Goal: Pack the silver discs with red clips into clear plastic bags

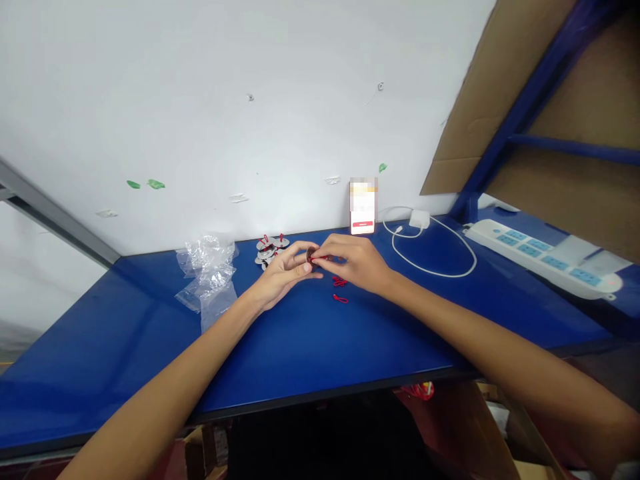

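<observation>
My left hand (pixel 286 272) is closed on a small round disc (pixel 309 255), held on edge between thumb and fingers above the table. Up against it, my right hand (pixel 353 260) pinches a thin red cord loop (pixel 320 258) at the disc's face. Whether the cord passes through the disc is too small to tell. Just behind my left hand lies a pile of grey metallic discs (pixel 267 248), several with red cords on them. Loose red cord loops (pixel 340 299) rest on the table below my right hand.
Clear plastic bags (pixel 207 273) lie in a heap at the left on the blue table (pixel 280 360). A lit phone (pixel 363 207) leans on the white wall. A white charger with cable (pixel 419 219) and a power strip (pixel 543 257) are at the right. Cardboard boxes (pixel 470 427) stand below the edge.
</observation>
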### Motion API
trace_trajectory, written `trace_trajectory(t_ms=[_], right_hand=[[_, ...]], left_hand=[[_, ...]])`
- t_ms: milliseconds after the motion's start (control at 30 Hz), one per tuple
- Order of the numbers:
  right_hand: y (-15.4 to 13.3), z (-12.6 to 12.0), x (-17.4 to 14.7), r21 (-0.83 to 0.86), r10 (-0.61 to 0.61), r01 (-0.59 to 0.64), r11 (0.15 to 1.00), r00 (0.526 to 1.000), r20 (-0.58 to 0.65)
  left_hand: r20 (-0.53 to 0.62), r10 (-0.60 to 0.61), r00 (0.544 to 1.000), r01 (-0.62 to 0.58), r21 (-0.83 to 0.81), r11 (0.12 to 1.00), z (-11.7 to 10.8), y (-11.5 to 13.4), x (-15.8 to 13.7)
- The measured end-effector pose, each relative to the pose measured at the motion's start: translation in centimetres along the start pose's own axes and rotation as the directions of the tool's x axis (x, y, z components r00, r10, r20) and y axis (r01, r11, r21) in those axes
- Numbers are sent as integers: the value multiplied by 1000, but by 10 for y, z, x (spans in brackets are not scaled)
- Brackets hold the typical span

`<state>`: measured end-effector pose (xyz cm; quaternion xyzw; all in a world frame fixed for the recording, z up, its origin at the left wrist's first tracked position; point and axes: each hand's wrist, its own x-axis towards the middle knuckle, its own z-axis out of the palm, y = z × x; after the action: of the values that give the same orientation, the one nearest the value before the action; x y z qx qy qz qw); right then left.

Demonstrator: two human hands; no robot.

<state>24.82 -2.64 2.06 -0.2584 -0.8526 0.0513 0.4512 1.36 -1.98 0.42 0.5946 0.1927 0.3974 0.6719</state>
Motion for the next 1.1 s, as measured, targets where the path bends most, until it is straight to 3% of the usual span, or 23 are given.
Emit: trace_trajectory(t_ms=[200, 433, 567, 633, 767, 867, 1100], right_hand=[[-4, -1, 0, -32, -4, 4, 999, 1000, -15], [-6, 0, 1, -51, 90, -92, 994, 995, -37], [-5, 4, 1, 47, 193, -190, 981, 980, -45], [-3, 7, 1, 186, 315, -306, 934, 949, -19], [2, 10, 2, 463, 502, -511, 724, 851, 155], [2, 11, 3, 515, 524, -543, 663, 828, 199], [5, 18, 1, 578, 575, -536, 615, 807, 136]], left_hand=[[-35, 47, 998, -44, 58, 997, -1, -1, 1], [-77, 69, 995, -60, 121, 991, -2, -6, 4], [-84, 112, 990, -84, 278, 957, -4, -5, 5], [-99, 125, 987, -80, 373, 924, -4, -3, 6], [-157, 150, 976, -56, 484, 873, -1, -2, 5], [-189, 177, 966, -51, 532, 845, 2, -1, 5], [-175, 209, 962, -82, 547, 833, 9, 2, 5]])
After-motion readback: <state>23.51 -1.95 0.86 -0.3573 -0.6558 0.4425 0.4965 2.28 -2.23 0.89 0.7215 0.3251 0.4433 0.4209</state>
